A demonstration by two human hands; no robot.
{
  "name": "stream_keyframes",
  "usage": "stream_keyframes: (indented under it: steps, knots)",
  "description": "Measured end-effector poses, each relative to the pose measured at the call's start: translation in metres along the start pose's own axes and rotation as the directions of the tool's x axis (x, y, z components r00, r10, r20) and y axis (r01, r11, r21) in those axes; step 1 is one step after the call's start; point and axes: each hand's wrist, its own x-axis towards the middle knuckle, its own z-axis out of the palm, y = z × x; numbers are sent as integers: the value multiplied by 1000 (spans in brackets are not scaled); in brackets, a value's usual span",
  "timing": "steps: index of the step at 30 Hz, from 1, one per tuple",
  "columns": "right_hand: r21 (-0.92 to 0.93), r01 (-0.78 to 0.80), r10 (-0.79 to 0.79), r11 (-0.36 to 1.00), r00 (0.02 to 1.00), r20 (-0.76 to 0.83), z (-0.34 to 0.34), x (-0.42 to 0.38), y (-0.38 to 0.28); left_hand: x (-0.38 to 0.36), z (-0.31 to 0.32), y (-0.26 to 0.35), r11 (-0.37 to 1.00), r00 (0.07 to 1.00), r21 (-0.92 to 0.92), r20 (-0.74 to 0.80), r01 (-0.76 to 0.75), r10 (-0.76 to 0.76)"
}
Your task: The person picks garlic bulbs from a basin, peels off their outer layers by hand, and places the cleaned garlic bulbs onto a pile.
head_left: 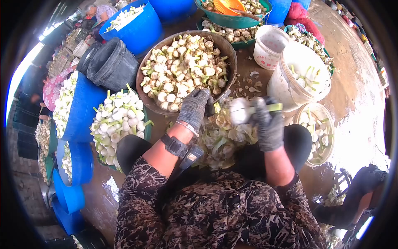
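My right hand (268,126), in a grey glove, is closed round a white garlic bulb (239,111). The bulb is blurred, and a short green stem (274,107) sticks out on the hand's other side. My left hand (194,108), also gloved, has its fingers curled in at the near rim of a wide round basin (229,45). What those fingers hold, if anything, is hidden. Brownish garlic bulbs (182,62) with cut stems fill the basin. Between my knees lies a heap of peeled garlic skins (224,139).
Cleaned garlic (120,120) is piled in a tub at my left. On the right stand a white bucket (280,85) and a smaller bucket (329,143), both with garlic inside. Blue tubs (85,112), a black bucket (114,66) and a green basin (236,20) surround the spot.
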Motion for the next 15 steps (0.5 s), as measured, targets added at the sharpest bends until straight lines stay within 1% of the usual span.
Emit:
stream_keyframes:
  steps: [1,2,3,4,5,6,7,8,9,11,12,13,14,15]
  knots:
    - [-61,55,-61,997,994,-92,-14,-2,-13,-2,-5,7,999,1000,46,26,-12,11]
    - [-324,132,-195,937,966,-171,-38,-2,-24,-5,-7,13,996,999,88,50,-22,18]
    - [-722,313,-470,617,882,-20,-91,8,-44,-4,13,-21,988,995,-143,84,60,-49]
    - [-917,331,-530,224,831,170,-133,14,-49,0,2,-9,979,999,-198,35,46,-40]
    - [-902,-246,-170,356,932,-321,-148,20,-69,10,-11,3,968,1000,-251,-10,19,-22]
    - [-915,-313,-149,253,922,-357,-178,27,-63,24,-26,23,965,998,-254,-33,-66,60]
    - [-942,-334,-182,44,924,-336,-193,25,-73,35,-36,27,948,993,-295,-51,-118,107]
    - [-939,-343,-231,-3,914,-333,-188,23,-79,49,-51,26,925,988,-349,-20,-149,151]
    - [-934,-355,-281,-49,902,-328,-181,23,-82,52,-57,32,916,988,-370,-46,-156,149]
    - [-971,-150,-296,184,934,-200,-143,39,-70,62,-71,36,901,976,-378,-132,-213,175]
    - [-941,-115,-162,319,971,-174,-109,47,-61,63,-79,37,899,976,-385,-139,-209,167]
    - [-898,-115,-2,425,992,-128,-69,57,-53,65,-85,33,898,978,-391,-139,-200,158]
    - [-889,133,-79,439,991,109,-38,68,-28,67,-93,27,882,984,-442,-137,-163,113]
    - [-839,147,41,524,980,197,-4,81,-6,69,-100,22,861,989,-492,-134,-127,69]
